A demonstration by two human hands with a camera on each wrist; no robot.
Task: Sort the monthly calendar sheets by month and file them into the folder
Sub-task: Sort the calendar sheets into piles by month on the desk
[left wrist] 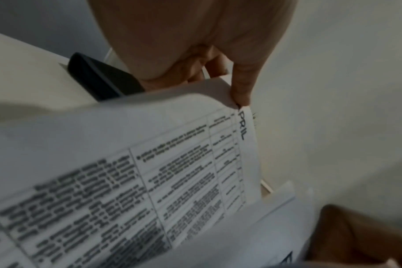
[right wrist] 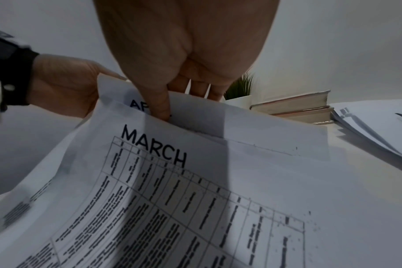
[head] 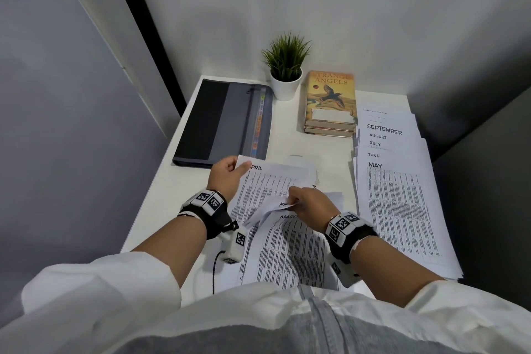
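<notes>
Paper APRIL sheet (head: 270,181) is lying askew on the desk centre, long axis running toward me. My left hand (head: 228,175) is pinching its far-left corner; my right hand (head: 311,202) is pinching a sheet above MARCH (right wrist: 154,146). Sorted pile (head: 402,198) lies right; folder (head: 224,121) far-left, nearer my left hand.

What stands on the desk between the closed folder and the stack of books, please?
In the head view, a small potted plant in a white pot stands between the folder and the books, at the back of the desk.
</notes>
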